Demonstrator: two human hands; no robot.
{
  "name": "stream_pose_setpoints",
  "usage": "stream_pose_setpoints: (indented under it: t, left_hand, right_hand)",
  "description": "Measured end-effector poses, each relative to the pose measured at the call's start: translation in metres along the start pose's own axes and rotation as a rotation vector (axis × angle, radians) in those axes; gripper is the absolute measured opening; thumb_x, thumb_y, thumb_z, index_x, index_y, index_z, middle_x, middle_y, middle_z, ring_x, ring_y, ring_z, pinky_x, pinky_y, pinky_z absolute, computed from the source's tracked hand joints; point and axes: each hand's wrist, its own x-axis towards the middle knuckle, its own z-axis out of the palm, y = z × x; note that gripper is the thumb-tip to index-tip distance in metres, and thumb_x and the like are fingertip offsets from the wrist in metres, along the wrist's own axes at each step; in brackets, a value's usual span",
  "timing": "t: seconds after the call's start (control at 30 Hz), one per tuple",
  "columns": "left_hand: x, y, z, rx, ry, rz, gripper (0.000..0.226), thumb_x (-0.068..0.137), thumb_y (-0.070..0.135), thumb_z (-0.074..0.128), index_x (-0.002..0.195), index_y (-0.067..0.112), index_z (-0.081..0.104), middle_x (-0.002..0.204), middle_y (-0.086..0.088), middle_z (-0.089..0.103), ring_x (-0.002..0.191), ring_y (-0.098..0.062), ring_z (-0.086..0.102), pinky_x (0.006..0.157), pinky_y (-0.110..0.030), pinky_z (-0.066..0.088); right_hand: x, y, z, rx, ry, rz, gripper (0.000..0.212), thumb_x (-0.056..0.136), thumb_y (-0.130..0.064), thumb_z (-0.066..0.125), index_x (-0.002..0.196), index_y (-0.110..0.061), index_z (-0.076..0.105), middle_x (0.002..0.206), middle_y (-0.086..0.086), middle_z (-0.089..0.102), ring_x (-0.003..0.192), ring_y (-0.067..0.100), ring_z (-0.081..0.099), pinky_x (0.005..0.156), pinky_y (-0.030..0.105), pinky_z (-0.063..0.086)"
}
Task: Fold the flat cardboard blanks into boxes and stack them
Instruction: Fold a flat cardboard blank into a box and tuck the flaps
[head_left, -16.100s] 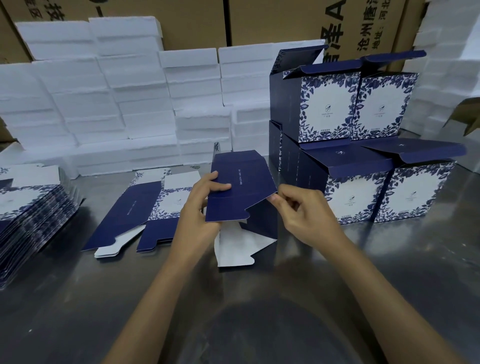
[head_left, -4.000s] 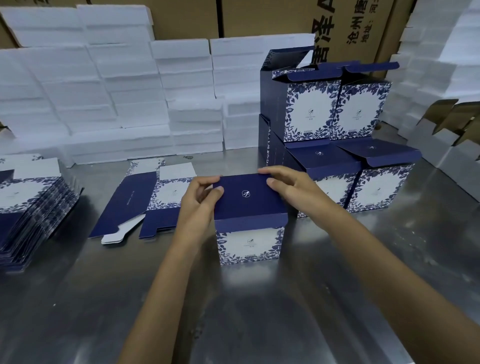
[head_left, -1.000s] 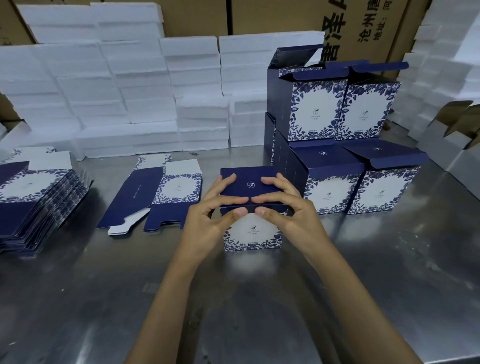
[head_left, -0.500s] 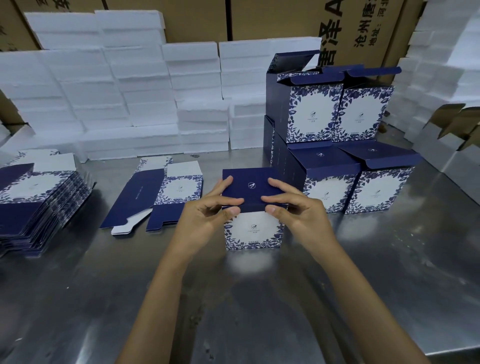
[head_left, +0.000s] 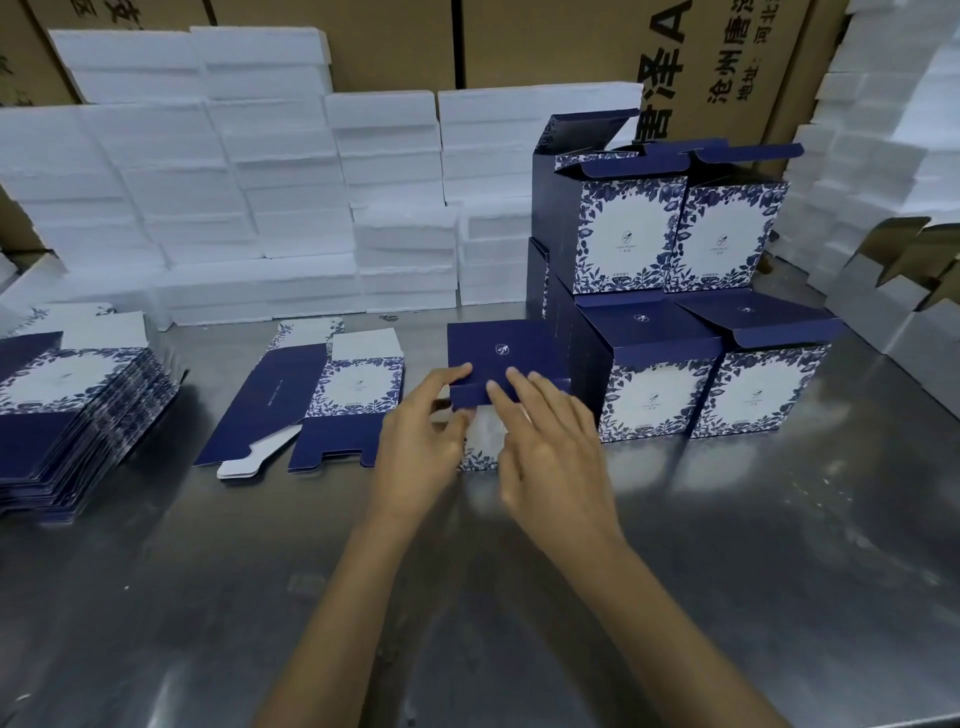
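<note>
Closing the lid of a freshly folded box (head_left: 501, 358) — apparently the last fold of this piece. Standing upright on the steel table (head_left: 727, 545), just left of the finished stack (head_left: 660, 291) and right of a single flat blank (head_left: 322, 400). Left hand (head_left: 421, 447) at the box's left front corner, thumb and fingers (head_left: 457, 373) pinching the navy lid flap at its front edge. Right hand (head_left: 550, 447) laid over the front face, fingers nearly straight, tips pressing on the same flap.

Next, by the look of it: tucking the flap down inside the front wall, then lifting the box onto the stack — needing even pressure along the fold so the lid seats square, and a grip on two sides for the lift. Finished stack already two layers high, upper lids still raised, so careful placing called for.

Hard to make out: most of the box's front face, covered by both hands; whether the tuck flap is already in its slot — cannot tell. Pile of flat blanks (head_left: 67, 410) at far left cut off by the frame edge. Rear boxes of the stack mostly hidden behind the front ones.
</note>
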Motion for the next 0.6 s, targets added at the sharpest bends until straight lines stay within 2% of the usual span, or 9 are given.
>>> stream_pose_setpoints:
  t: [0.1, 0.17, 0.23, 0.37, 0.47, 0.6]
  left_hand:
    - [0.032, -0.006, 0.011, 0.065, 0.010, -0.009, 0.046, 0.093, 0.006, 0.060, 0.124, 0.040, 0.059, 0.120, 0.020, 0.066, 0.106, -0.003, 0.064, 0.089, -0.031, 0.056]
    - [0.058, -0.011, 0.021, 0.110, 0.006, -0.016, 0.044, 0.094, 0.004, 0.057, 0.127, 0.033, 0.058, 0.119, 0.013, 0.067, 0.101, -0.010, 0.066, 0.085, -0.031, 0.054]
    - [0.086, -0.016, 0.032, 0.186, 0.012, -0.012, 0.043, 0.094, 0.001, 0.055, 0.129, 0.025, 0.056, 0.119, 0.005, 0.068, 0.091, -0.017, 0.065, 0.074, -0.028, 0.046]
    - [0.135, -0.027, 0.053, 0.273, 0.029, -0.007, 0.039, 0.092, -0.003, 0.054, 0.126, 0.014, 0.054, 0.121, -0.002, 0.068, 0.094, -0.028, 0.065, 0.069, -0.025, 0.036]
    - [0.163, -0.036, 0.065, 0.281, 0.050, -0.040, 0.037, 0.092, 0.000, 0.056, 0.125, 0.016, 0.054, 0.116, -0.004, 0.070, 0.093, -0.029, 0.065, 0.070, -0.026, 0.035]
    - [0.191, -0.047, 0.080, 0.273, 0.067, -0.075, 0.041, 0.090, -0.001, 0.052, 0.127, 0.018, 0.053, 0.112, -0.007, 0.070, 0.094, -0.031, 0.064, 0.072, -0.028, 0.036]
  right_hand:
    - [0.021, 0.009, 0.018, -0.016, -0.120, 0.041, 0.076, 0.090, -0.012, 0.054, 0.160, -0.020, 0.026, 0.169, 0.003, 0.019, 0.157, 0.020, 0.012, 0.125, 0.036, 0.010]
    - [0.041, 0.020, 0.032, -0.028, -0.180, 0.046, 0.080, 0.092, -0.015, 0.051, 0.162, -0.020, 0.014, 0.171, 0.002, 0.004, 0.158, 0.019, -0.001, 0.126, 0.034, 0.004]
    - [0.065, 0.030, 0.046, -0.029, -0.231, 0.060, 0.085, 0.093, -0.016, 0.054, 0.163, -0.020, 0.006, 0.171, 0.001, -0.005, 0.157, 0.018, -0.009, 0.126, 0.033, 0.004]
    - [0.113, 0.047, 0.071, -0.037, -0.300, 0.094, 0.092, 0.093, -0.011, 0.061, 0.162, -0.016, 0.000, 0.170, 0.005, -0.009, 0.156, 0.022, -0.013, 0.127, 0.037, 0.012]
    - [0.137, 0.059, 0.085, -0.074, -0.331, 0.091, 0.096, 0.092, -0.013, 0.063, 0.162, -0.014, -0.003, 0.170, 0.008, -0.011, 0.156, 0.026, -0.014, 0.125, 0.039, 0.010]
    - [0.161, 0.070, 0.102, -0.166, -0.336, 0.099, 0.100, 0.092, -0.025, 0.065, 0.161, -0.013, -0.006, 0.169, 0.010, -0.012, 0.156, 0.028, -0.013, 0.125, 0.046, 0.005]
